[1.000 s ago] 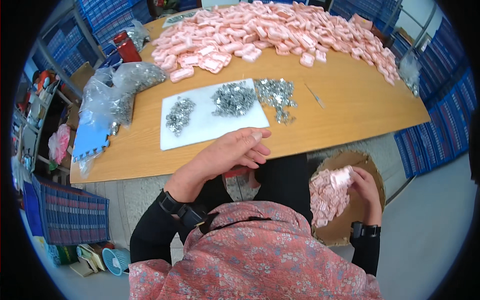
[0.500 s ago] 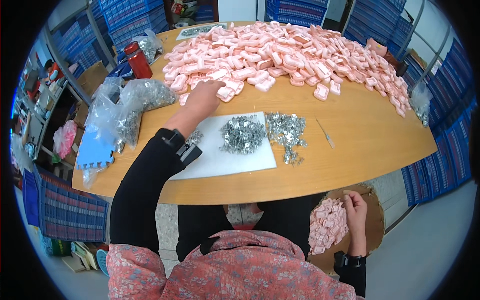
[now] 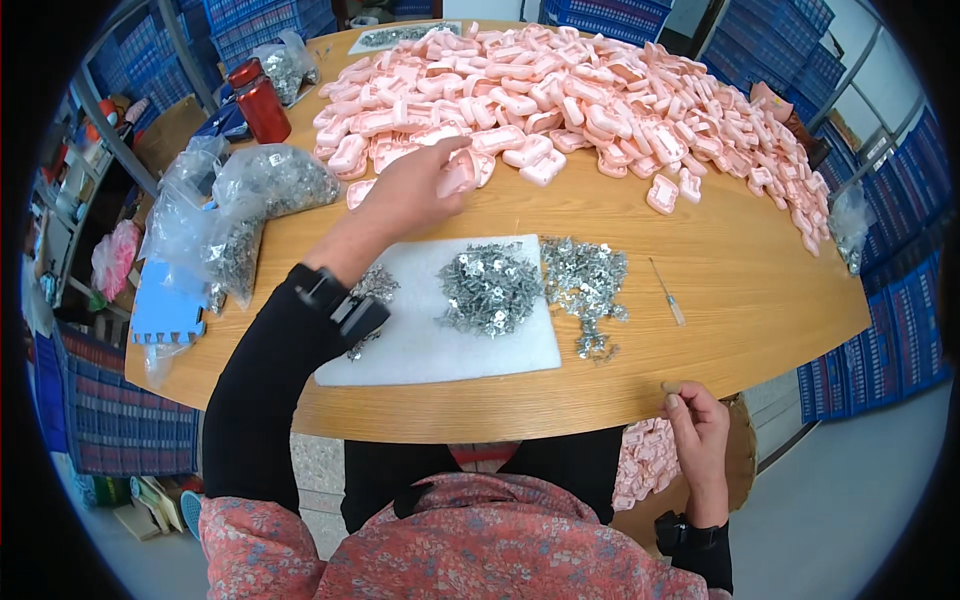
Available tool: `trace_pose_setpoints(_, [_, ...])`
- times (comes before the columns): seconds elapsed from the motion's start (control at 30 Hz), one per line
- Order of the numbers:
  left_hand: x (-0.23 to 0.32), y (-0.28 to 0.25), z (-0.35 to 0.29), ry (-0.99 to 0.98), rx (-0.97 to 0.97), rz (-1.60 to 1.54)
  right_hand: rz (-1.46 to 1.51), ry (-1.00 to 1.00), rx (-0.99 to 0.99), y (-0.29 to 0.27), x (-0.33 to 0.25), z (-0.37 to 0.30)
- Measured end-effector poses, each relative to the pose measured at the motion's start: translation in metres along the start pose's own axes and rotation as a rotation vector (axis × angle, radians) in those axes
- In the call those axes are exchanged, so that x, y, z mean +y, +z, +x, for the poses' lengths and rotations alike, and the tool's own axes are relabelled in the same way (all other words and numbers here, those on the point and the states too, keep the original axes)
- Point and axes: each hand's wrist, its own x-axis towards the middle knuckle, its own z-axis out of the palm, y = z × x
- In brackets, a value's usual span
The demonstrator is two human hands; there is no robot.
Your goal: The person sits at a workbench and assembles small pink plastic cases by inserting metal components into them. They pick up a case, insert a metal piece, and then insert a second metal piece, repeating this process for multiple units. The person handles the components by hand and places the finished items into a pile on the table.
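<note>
A heap of pink plastic housings (image 3: pixel 560 100) covers the far part of the table. My left hand (image 3: pixel 415 195) is at the heap's near left edge, its fingers closed on one pink plastic housing (image 3: pixel 459 174). Past the table's near edge on the right, my right hand (image 3: pixel 700 430) has its thumb and fingers pinched together; whatever is between them, if anything, is too small to make out. On a white foam sheet (image 3: pixel 420 365) lies a pile of small metal clips (image 3: pixel 490 290). More metal clips (image 3: pixel 585 280) lie on the bare wood beside it.
A thin needle-like tool (image 3: pixel 668 295) lies on the table (image 3: pixel 760 300) to the right. At left are clear bags of metal parts (image 3: pixel 275 180), a red bottle (image 3: pixel 262 105) and a blue foam mat (image 3: pixel 168 300). Below right, a cardboard box (image 3: pixel 738 460) contains pink pieces.
My left hand has taken hold of a pink housing and drawn it slightly nearer. The right hand has risen from over the box to beside the table edge. The view has shifted a little.
</note>
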Motion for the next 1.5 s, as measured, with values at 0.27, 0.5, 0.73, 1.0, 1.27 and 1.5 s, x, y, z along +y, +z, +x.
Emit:
trace_pose_setpoints(0.27, [0.031,-0.028,-0.08,-0.528,-0.241,-1.568,-0.068,-0.156,-0.191,0.049,-0.028,0.027])
trace_pose_setpoints(0.5, [0.037,-0.008,-0.137,-0.421,-0.325,-1.811,-0.169,-0.311,-0.322,0.087,-0.055,0.035])
trace_pose_setpoints(0.73, [0.058,0.015,-0.178,-0.606,-0.124,-1.809,-0.446,-0.457,-0.178,0.099,-0.039,0.066])
trace_pose_setpoints(1.0, [0.056,0.046,-0.197,-0.596,-0.132,-1.904,-0.499,-0.427,-0.097,0.092,-0.027,0.092])
trace_pose_setpoints(1.27, [0.06,0.046,-0.198,-0.659,-0.133,-1.824,-0.568,-0.65,-0.173,0.121,-0.024,0.121])
trace_pose_setpoints(1.5, [0.065,0.042,-0.198,-0.681,-0.102,-1.702,-0.142,-0.305,-0.289,0.123,-0.029,0.115])
